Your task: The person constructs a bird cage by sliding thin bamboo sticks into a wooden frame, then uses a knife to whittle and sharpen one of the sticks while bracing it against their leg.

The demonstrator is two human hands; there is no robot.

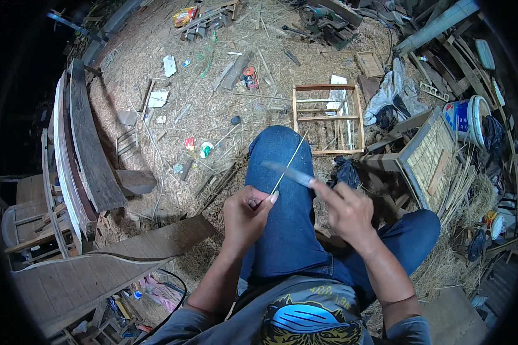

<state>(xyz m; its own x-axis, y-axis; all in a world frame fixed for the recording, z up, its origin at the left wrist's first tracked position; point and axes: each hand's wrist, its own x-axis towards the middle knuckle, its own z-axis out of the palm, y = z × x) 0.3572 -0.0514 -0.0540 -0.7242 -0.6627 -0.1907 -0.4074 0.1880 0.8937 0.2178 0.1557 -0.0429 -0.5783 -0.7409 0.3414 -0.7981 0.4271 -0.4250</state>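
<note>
Over my raised knee, my left hand [246, 215] pinches the lower end of a thin pale strip [295, 153], which looks like split bamboo or wood and slants up to the right. My right hand [346, 210] is closed round a knife, its handle mostly hidden inside the fist. The knife's blade [293, 175] points left and crosses the strip a little above my left fingers; motion smears it slightly. Whether the edge touches the strip I cannot tell. Blue jeans [279, 230] cover the leg beneath both hands.
Ahead on the shaving-strewn ground lies a small wooden frame [328, 118]. At right are a slatted wooden panel [429, 155], a white bucket [475, 118] and a crumpled cloth [397, 89]. Long planks [95, 144] stand at left, with a broad board [109, 267] near my left arm.
</note>
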